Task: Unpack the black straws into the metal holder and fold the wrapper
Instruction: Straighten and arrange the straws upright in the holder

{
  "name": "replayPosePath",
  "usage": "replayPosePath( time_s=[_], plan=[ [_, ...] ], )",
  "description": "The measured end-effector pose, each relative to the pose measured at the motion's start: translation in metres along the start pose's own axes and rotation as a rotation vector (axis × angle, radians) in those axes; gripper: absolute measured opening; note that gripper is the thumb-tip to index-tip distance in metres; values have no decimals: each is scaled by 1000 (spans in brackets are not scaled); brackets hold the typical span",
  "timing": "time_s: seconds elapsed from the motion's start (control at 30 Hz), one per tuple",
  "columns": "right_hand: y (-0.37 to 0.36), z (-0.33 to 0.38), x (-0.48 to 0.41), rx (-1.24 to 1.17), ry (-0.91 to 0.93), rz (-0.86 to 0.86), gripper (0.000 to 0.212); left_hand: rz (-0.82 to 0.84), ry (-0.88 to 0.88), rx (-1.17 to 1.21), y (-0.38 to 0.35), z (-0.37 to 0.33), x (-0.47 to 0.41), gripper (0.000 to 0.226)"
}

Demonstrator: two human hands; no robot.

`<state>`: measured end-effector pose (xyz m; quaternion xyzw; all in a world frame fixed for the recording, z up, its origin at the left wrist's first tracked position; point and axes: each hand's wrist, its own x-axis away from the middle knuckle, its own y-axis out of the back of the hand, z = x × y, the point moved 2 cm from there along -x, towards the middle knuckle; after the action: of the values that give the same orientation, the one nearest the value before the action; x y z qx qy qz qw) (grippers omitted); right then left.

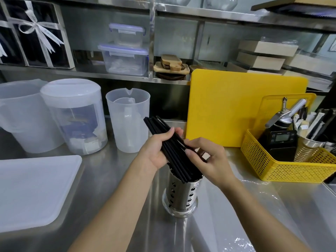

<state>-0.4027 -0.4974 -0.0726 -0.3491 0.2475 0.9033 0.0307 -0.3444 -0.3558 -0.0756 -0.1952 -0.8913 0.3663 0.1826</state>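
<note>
Left of the perforated metal holder [180, 194], a white plastic tray [34, 190] lies flat on the stainless steel counter [112, 179]; behind it stand translucent pitchers [72, 115]. Directly above the holder, the left hand [156, 151] is wrapped around a bundle of black straws [171, 148], tilted with its lower ends at the holder's mouth, presumably to guide them in together. The right hand [209, 159] pinches the bundle's near side with thumb and fingertips, apparently steadying or aligning the straws. Clear plastic, probably the wrapper [254, 206], lies spread on the counter right of the holder, not yet folded. Further right, a yellow basket [283, 168] holds utensils before a yellow cutting board [236, 106]. Steel shelving behind carries lidded containers [125, 57].
</note>
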Motion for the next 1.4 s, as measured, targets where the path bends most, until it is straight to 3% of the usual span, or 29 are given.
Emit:
replayPosePath(
  time_s=[0.1,0.23,0.3,0.4,0.57,0.97,1.2,1.4],
  plan=[
    [1,0,-2,-201,-184,193,34,2,-39,-12,6,-4,0,16],
    [4,0,-12,-362,-517,43,35,158,-85,-179,-1,-4,10,8],
    [2,2,-18,-460,-592,81,39,272,-62,-259,-9,3,16,9],
    [-2,10,-22,-677,-614,157,29,358,-19,-358,-16,17,20,17],
    [-1,10,-20,-671,-637,158,9,430,14,-335,-16,25,23,26],
    [7,4,-13,-732,-615,73,5,449,54,-274,-12,32,21,27],
    [5,3,-13,-700,-643,45,15,422,106,-248,-7,36,19,25],
    [3,0,-11,-758,-683,85,14,412,124,-276,-2,38,20,25]
  ],
)
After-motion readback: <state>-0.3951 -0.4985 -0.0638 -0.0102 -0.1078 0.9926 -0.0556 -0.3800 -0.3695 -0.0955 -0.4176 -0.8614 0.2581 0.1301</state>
